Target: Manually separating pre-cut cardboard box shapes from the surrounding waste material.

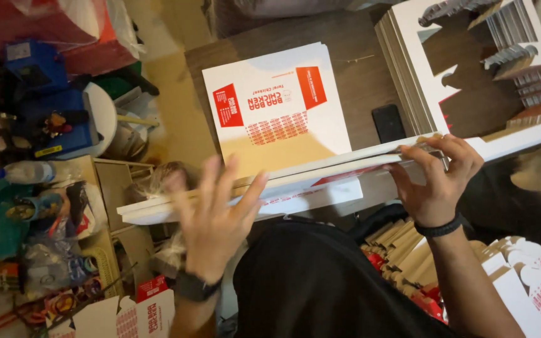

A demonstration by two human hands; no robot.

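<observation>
Hands at either end of a thick stack of flat white-and-red die-cut cardboard sheets (295, 178), held on edge above the near side of the dark wooden table (345, 81). Right hand (436, 181) clamped on the stack's right end, fingers curled over the top edge, thumb beneath. Left hand (214, 216) blurred, fingers spread wide and palm flat against the near face toward the left end, pressing rather than closed around anything. Stack likely heavy as a bundle yet made of thin, smooth sheets prone to sliding and fanning apart; probably stiff along its length but easy to dent at corners, so best taken at both ends with pressure squeezing the sheets together, or supported from below. Behind it on the table, a single unfolded white carton blank with red panels and rows of red print (277, 103), lying flat. To its right, a small black rectangular phone-like object (388, 122). Farther right, a tall pile of white sheets with box shapes cut out (471, 69), edges squared toward the table's middle. Lower right, more red-and-white folded carton pieces (521, 275) heaped beside the person. Lower left, a white box flap with red print (139, 313) amid floor clutter, with a blue machine (45, 100) beyond.
</observation>
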